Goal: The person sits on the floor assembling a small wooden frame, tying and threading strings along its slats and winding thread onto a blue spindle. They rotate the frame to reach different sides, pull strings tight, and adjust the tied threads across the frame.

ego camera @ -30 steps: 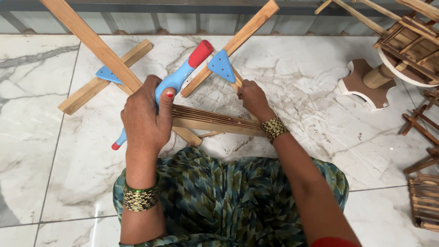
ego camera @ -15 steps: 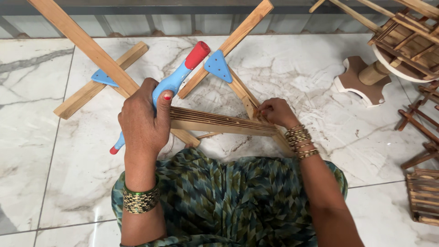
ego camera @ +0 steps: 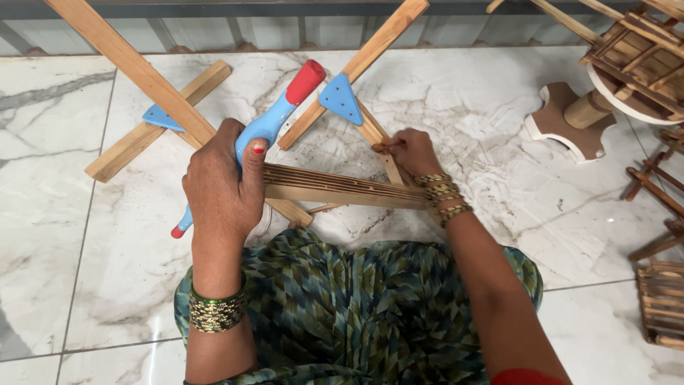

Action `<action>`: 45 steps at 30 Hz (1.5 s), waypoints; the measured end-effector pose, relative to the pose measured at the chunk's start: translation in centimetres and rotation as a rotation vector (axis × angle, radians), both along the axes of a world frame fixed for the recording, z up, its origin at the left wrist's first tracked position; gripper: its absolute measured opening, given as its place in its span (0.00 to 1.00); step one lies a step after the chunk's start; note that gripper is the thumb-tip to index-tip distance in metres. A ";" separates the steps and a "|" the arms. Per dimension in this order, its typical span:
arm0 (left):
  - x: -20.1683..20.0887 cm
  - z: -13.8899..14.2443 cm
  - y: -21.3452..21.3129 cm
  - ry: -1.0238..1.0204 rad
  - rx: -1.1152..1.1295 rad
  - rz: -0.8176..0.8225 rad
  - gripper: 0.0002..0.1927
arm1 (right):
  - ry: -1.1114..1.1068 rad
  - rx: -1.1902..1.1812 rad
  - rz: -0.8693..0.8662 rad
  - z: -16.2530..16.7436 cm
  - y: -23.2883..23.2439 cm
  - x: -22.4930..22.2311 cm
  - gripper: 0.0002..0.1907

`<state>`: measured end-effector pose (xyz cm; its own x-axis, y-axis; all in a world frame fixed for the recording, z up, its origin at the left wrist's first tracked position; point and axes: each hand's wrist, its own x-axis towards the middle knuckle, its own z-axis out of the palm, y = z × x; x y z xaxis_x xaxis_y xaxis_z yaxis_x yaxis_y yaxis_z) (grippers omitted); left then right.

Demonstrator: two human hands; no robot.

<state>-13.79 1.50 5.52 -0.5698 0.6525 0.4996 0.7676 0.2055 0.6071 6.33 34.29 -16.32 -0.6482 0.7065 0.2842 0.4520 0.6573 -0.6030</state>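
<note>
Both hands busy on the slatted wooden frame (ego camera: 342, 187), down on the marble floor (ego camera: 85, 235).

Left hand (ego camera: 224, 189) wrapped around frame plus blue tool (ego camera: 267, 128); right hand (ego camera: 413, 151) pinching its far end by the blue bracket (ego camera: 340, 100).

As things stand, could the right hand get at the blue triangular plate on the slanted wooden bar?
Probably yes. The right hand rests on the wooden strips just below the blue triangular plate, with only bare bar between them. The left hand grips the blue tool off to the side, out of that path.
</note>
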 end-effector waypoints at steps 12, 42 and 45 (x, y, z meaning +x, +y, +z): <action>0.2 0.1 0.8 -0.001 -0.003 0.026 0.31 | -0.296 -0.361 -0.132 -1.3 -2.0 9.9 0.07; 0.1 0.1 0.5 -0.020 0.002 0.015 0.32 | 0.558 0.212 0.024 11.0 -23.8 -4.7 0.10; 0.1 -0.1 0.4 -0.021 0.002 0.023 0.33 | 0.496 0.186 -0.137 6.0 -20.0 -1.0 0.09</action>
<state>-13.71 1.92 5.43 -0.5947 0.6382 0.4889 0.7500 0.2214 0.6233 5.38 14.24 -10.32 -0.3100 0.6839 0.6604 0.2324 0.7281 -0.6449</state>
